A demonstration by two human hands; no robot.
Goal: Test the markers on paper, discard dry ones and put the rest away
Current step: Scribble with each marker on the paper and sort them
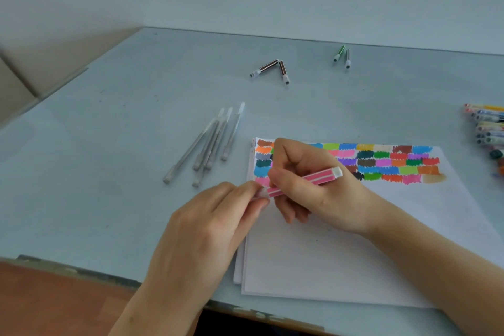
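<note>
My right hand (313,188) grips a pink marker with white stripes (313,178), its white end pointing up and to the right. My left hand (215,215) pinches the marker's clear cap (261,194) at the lower left end of the barrel. Both hands are over the left side of a stack of white paper (327,259). The top of the sheet carries rows of colour patches (381,162). Whether the cap is on or off the tip is hidden by my fingers.
Several grey-white markers (210,142) lie left of the paper. Two brown markers (272,68) and a green and a grey one (343,53) lie further back. A pile of coloured markers (488,125) sits at the right edge. The table's front edge runs below my wrists.
</note>
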